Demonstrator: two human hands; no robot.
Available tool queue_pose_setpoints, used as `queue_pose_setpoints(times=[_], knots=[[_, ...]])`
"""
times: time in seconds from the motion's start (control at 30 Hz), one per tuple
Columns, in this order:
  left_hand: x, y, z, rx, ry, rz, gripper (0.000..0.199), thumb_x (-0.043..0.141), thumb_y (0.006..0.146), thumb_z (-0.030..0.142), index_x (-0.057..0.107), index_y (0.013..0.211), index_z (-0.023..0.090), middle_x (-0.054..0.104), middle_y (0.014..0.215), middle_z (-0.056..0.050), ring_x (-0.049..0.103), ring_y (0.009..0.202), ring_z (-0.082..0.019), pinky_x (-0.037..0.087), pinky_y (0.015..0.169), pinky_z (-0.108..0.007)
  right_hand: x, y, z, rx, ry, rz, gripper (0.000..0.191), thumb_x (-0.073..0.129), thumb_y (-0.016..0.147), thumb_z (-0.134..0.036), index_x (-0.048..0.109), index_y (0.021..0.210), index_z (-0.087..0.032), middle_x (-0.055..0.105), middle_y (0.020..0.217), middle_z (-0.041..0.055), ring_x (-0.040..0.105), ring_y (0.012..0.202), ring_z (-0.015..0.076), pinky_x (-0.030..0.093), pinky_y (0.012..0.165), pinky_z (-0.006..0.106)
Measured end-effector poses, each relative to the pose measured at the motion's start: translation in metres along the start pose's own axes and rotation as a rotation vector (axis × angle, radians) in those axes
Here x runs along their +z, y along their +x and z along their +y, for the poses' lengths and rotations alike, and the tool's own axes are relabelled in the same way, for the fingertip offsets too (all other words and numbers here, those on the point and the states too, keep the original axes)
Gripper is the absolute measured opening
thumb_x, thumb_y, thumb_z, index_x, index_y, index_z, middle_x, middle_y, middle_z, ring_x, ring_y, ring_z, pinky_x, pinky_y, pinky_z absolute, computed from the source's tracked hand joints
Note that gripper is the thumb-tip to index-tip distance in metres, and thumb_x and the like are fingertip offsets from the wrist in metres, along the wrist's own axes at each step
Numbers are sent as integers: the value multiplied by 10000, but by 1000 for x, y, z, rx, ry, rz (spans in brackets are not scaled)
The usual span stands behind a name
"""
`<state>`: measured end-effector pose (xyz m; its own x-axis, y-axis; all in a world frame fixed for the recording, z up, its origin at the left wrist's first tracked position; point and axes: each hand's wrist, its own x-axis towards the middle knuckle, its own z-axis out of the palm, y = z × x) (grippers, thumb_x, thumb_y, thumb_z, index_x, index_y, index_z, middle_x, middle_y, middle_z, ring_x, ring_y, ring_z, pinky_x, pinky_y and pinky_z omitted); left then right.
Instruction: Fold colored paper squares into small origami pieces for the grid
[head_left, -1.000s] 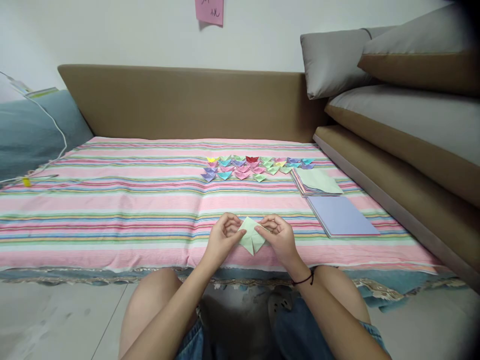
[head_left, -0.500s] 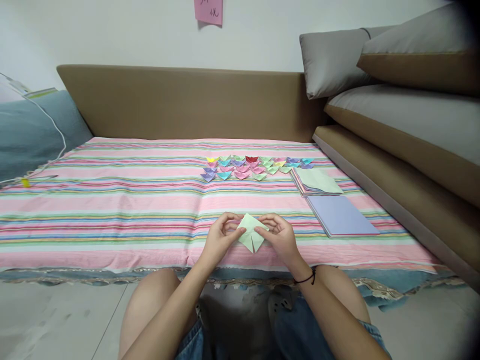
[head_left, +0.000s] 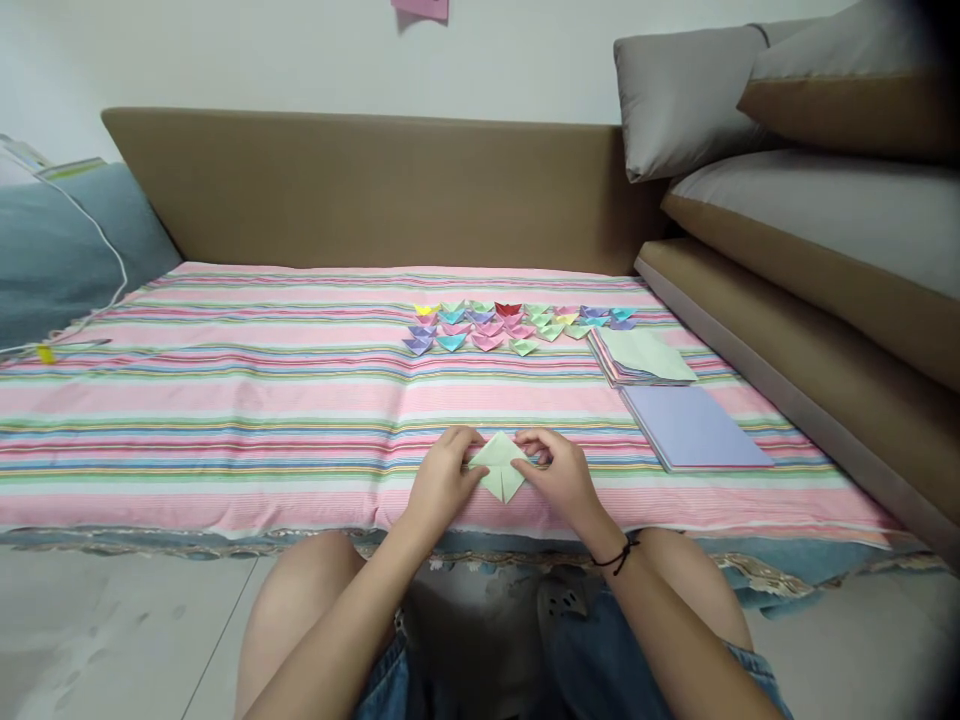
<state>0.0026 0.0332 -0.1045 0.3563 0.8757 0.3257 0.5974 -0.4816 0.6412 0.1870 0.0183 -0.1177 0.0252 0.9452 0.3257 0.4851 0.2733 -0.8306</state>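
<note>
A pale green folded paper (head_left: 501, 453), diamond-shaped with a slit in its lower half, is held just above the striped cloth near its front edge. My left hand (head_left: 448, 470) pinches its left corner, thumb on top and fingers behind. On the opposite corner, my right hand (head_left: 559, 472) grips the paper the same way; a dark cord circles that wrist. Beyond the hands stand rows of small folded paper boats (head_left: 487, 341) in pink, blue, green, purple, yellow and red.
A stack of mixed coloured paper (head_left: 649, 355) with a pale green top sheet lies right of the boats. Nearer sits a lavender paper stack (head_left: 697, 428). Grey and brown cushions (head_left: 817, 200) pile up at the right. A white cable (head_left: 112, 250) runs along the left.
The slit in the green paper has narrowed as its lower flaps came closer together. Both hands keep their hold on the side corners. The camera view has tilted slightly down.
</note>
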Motion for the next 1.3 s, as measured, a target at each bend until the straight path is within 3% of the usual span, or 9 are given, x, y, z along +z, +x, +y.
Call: queue_pose_setpoints(times=[0.1,0.23,0.47,0.63,0.93,1.3], knots=[[-2,-3,7,203,229,-27,223,588,770,80,606,960,197,568,1074,-75,492,986,-241,428,825,-390,-1,-1,-3,-192,-154,1,213,601,718,-117,655,901,-211,643,960,65,564,911,239,462,813,405],[-1,-11,14,361,422,-141,172,513,864,150,596,1012,182,586,1026,-78,488,938,-236,415,779,-374,0,-6,-6,-348,-307,-58,248,531,796,-82,689,908,-235,615,956,74,523,947,248,446,824,418],[-3,-21,8,377,561,-271,296,485,879,147,504,1173,169,568,1101,-79,481,974,-237,400,826,-371,-10,-17,-6,-478,-555,-119,263,488,836,-126,658,1015,-218,518,1300,71,364,1211,317,304,983,556],[-2,-25,4,377,572,-253,374,499,864,133,465,1236,164,540,1198,-88,459,1029,-255,379,855,-383,-17,-25,-4,-474,-561,-243,303,500,857,-206,591,1145,-232,588,1221,52,377,1214,313,249,1023,582],[-18,-28,-5,336,629,-122,289,473,844,60,592,1085,165,620,1070,-61,477,949,-254,378,775,-384,-35,-29,9,-424,-577,-165,269,495,875,-219,597,1124,-218,629,1153,46,414,1191,285,271,1033,557],[-27,-23,-10,327,514,-98,350,441,769,-30,635,957,193,648,996,-50,521,898,-240,396,733,-387,-33,-32,12,-460,-613,-180,242,488,882,-210,588,1098,-164,598,1159,91,426,1181,277,278,1045,545]])
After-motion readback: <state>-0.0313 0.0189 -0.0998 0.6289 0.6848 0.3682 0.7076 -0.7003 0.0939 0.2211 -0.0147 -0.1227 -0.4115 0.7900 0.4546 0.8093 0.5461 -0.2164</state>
